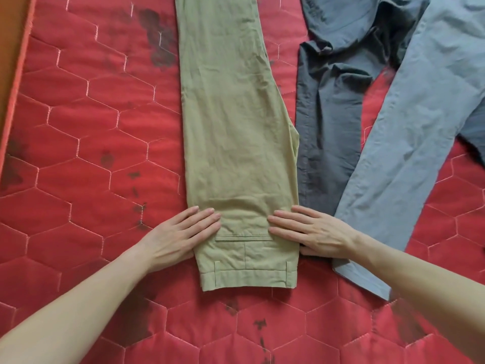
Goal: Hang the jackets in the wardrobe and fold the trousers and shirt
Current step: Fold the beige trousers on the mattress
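Pressing down with both hands, I have the khaki trousers [236,143] laid lengthwise on the red quilt [86,132], folded leg over leg, waistband toward me and legs running away past the top edge of the view. My left hand [175,236] lies flat on the left edge of the trousers just above the back pocket [244,237], fingers straight and close together, palm partly on the quilt. My right hand [312,233] mirrors it on the right edge, fingers straight and slightly spread, pointing inward toward the left hand; its thumb lies beside the trousers on the dark garment's lower end. Neither hand is gripping anything. The waistband [246,278] with its belt loops sits between my forearms, near me. Just right of the khaki trousers lies a dark grey garment [328,132], rumpled at its upper part, touching the khaki edge. Over its right side crosses a pair of light blue trousers [409,132], slanting from upper right down toward my right wrist. Dark smudges mark the quilt in several places.
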`<state>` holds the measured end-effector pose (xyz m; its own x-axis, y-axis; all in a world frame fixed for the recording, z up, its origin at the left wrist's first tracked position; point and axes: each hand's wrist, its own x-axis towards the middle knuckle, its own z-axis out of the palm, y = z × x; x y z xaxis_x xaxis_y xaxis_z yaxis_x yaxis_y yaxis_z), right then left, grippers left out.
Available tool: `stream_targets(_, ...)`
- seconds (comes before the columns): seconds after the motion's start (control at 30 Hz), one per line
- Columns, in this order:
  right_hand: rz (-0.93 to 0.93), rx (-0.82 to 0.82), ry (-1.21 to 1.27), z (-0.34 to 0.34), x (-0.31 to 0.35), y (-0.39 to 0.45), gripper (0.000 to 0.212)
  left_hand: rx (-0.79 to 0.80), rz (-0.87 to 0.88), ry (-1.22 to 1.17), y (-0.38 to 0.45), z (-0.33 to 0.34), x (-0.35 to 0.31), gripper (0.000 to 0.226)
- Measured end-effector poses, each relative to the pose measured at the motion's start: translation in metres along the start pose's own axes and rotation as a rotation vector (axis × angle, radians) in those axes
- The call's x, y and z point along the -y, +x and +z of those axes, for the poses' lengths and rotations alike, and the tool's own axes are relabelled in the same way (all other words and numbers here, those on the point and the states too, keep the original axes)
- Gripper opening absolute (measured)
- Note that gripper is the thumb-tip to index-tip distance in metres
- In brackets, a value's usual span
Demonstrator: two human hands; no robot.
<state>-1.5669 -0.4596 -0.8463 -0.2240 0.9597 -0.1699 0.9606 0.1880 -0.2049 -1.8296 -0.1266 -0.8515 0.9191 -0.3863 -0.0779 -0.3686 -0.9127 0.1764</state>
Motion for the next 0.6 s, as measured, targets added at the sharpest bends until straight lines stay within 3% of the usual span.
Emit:
stream_targets(0.1,0.073,-0.041,0.031,0.001,0.009,0.005,0.059,-0.006,-0.012,0.003,0.003,-0.002,-0.001,0.071)
stream_targets(0.4,0.317,-0.27,0.324,-0.02,0.034,0.025,0.034,0.11,-0.05,-0.109,0.002,-0.004,-0.001,0.101)
stream_targets(0.5,0.421,-0.371,0.401,-0.03,0.033,0.035,0.031,0.064,-0.085,-0.211,0.002,-0.006,-0.004,0.092)
stream_targets(0.6,0.576,-0.453,0.432,-0.038,0.032,0.046,0.032,-0.108,-0.195,-0.368,0.009,-0.008,-0.014,0.065)
